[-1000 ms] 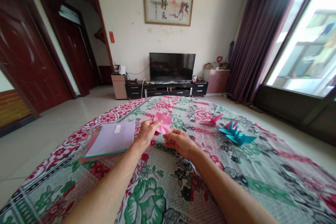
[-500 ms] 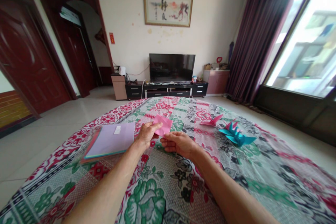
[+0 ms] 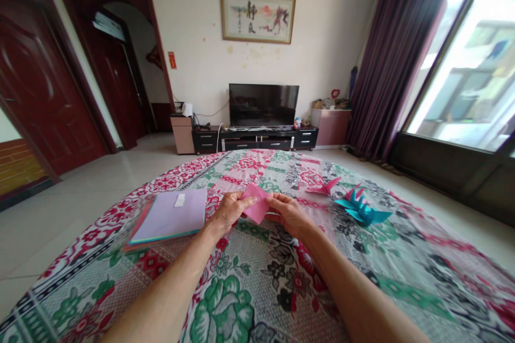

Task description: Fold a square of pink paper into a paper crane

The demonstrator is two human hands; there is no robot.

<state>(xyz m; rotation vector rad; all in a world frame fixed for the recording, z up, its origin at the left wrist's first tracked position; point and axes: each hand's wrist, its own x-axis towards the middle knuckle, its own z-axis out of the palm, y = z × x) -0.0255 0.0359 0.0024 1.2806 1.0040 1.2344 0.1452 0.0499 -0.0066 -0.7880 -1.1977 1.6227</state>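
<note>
A small folded pink paper [image 3: 256,204] is held up above the table, with its corners pointing up, down and to the sides. My left hand [image 3: 232,210] pinches its left corner, thumb on top. On the right corner, my right hand [image 3: 286,213] grips it between thumb and fingers. Both hands are close together over the middle of the patterned cloth. The fingers under the paper are partly hidden.
A stack of coloured paper [image 3: 171,215], lilac on top with a small white piece [image 3: 179,200], lies at left. Folded pink [image 3: 325,187] and blue paper shapes [image 3: 364,210] rest at right. Beyond the tablecloth [image 3: 225,300] stand a television [image 3: 263,105] and low cabinets.
The pink paper has turned to a diamond position and come slightly lower. My right hand has moved up to its right corner, and my left hand has shifted slightly right.
</note>
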